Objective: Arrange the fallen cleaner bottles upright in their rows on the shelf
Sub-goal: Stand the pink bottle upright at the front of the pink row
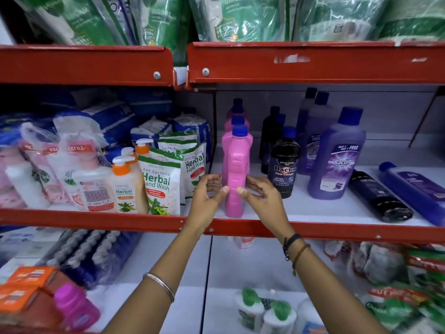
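A pink cleaner bottle (pixel 236 174) with a blue cap stands upright at the front of a row of pink bottles on the white shelf (pixel 325 210). My left hand (pixel 208 192) and my right hand (pixel 258 191) flank its lower body, thumbs touching its front and fingers curled loosely at its sides. To the right stand a black Bactin bottle (pixel 284 165) and a purple Bactin bottle (pixel 336 160), each heading its own row. Further right, a black bottle (pixel 378 196) and a blue bottle (pixel 414 189) lie on their sides.
Herbal hand wash pouches (pixel 161 182) and pump bottles (pixel 125 186) crowd the left shelf section beside the pink row. A red shelf lip (pixel 313 229) runs along the front edge. Green packets hang above, and more goods fill the shelf below.
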